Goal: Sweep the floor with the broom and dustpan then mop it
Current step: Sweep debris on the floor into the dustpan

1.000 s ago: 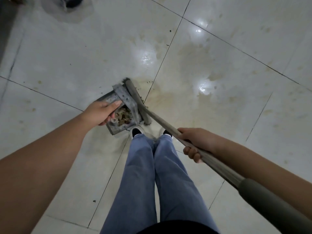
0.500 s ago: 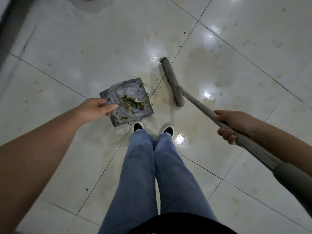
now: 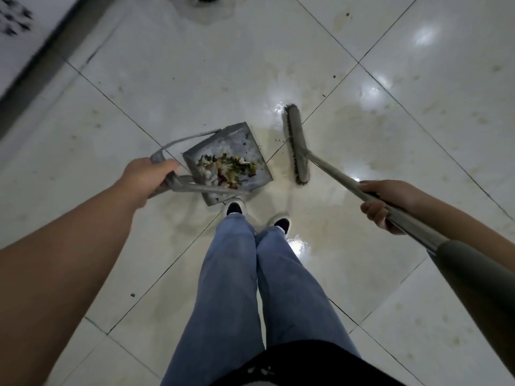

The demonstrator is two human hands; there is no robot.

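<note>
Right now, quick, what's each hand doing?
Left hand: closed around the dustpan handle, holding it.
Right hand: closed around the broom pole, holding it.

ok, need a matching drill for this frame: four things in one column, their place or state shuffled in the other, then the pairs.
Things:
1. grey metal dustpan
2. grey long-handled push broom
3. pile of mixed food scraps
4. white shoes with black openings

Place or state:
A. lying inside the pan
B. held by its bail handle in the left hand
C. on the tile just below the pan
D. pole gripped by the right hand, head on the wet floor

Pairs: 1-B, 2-D, 3-A, 4-C
</note>
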